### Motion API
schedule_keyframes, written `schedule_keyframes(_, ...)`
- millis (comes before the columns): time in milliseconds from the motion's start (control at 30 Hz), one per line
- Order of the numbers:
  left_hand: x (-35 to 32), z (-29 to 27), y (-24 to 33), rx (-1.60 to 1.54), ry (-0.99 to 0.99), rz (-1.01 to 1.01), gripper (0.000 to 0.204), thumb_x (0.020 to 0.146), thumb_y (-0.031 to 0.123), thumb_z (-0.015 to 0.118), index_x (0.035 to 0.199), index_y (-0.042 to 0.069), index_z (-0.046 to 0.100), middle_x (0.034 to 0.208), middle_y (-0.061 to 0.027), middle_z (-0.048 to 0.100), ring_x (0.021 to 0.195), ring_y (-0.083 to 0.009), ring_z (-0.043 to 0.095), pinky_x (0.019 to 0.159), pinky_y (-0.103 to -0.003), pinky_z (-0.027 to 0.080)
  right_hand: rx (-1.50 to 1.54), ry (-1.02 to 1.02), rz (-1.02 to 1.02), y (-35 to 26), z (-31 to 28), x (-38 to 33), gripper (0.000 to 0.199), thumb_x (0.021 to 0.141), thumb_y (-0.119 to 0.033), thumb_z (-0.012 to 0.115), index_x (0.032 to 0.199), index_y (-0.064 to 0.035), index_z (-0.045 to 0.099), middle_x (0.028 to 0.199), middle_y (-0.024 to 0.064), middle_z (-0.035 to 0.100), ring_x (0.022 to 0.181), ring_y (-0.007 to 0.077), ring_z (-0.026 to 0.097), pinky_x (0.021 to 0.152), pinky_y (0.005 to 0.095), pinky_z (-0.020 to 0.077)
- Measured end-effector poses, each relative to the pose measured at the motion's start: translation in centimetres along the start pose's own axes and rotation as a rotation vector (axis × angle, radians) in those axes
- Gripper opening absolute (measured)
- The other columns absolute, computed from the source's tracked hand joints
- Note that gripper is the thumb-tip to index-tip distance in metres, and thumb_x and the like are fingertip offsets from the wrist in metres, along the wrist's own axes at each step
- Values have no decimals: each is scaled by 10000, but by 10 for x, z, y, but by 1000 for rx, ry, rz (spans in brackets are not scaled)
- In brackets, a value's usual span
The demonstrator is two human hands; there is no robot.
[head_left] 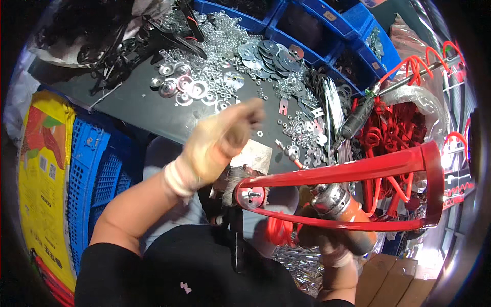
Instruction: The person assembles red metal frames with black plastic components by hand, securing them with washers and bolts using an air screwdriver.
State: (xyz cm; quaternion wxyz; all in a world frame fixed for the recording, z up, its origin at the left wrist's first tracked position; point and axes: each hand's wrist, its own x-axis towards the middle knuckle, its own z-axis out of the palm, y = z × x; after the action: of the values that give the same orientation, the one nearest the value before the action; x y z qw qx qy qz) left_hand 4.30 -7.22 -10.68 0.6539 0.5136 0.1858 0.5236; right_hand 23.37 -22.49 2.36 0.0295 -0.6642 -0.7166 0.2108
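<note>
My left hand [220,140], in a pale glove, is raised over the edge of the dark worktable [133,102]; it is blurred and its fingers look curled, and I cannot tell whether it holds a small part. My right hand [327,245] grips an orange and silver power tool [340,207] low at the right. A red metal frame [358,171] of two converging bars lies across the tool, with a bolted joint [250,197] at its left end.
Washers, nuts and round discs [225,56] cover the worktable. Blue bins [317,25] stand at the back. A pile of red hooks [394,128] and a black tool [358,117] lie at the right. A blue crate [92,169] and a yellow sack [43,174] sit at the left.
</note>
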Motion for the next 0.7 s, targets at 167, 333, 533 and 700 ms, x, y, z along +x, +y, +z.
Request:
schedule_keyframes(167,-46,-1,-13,522,-310,573,437,762,458,697,899,48,630,1040,-185,595,887,-347,603,760,-406,482,-31,-50,64,-1,-20,5,180,801,-107,696,961,-45,640,937,46,672,874,178,642,769,327,506)
schedule_keyframes(333,-52,6,-29,830,-275,638,316,636,340,710,835,136,573,1057,-155,582,923,-323,578,759,-419,420,-46,-116,70,-1,-37,12,197,800,-107,698,978,-44,642,948,51,674,883,182,643,778,328,507)
schedule_keyframes(533,-42,12,-25,787,-279,699,287,629,296,728,807,147,559,1003,-139,613,843,-296,602,726,-424,436,-68,-136,117,4,-67,7,219,798,-107,701,999,-42,644,962,56,677,894,186,645,789,330,509)
schedule_keyframes(700,-47,9,-29,784,-245,665,298,615,279,745,825,151,576,1009,-123,620,842,-277,602,728,-430,429,-80,-180,94,-19,-63,37,233,797,-108,703,1013,-42,646,971,60,679,901,189,646,796,331,510)
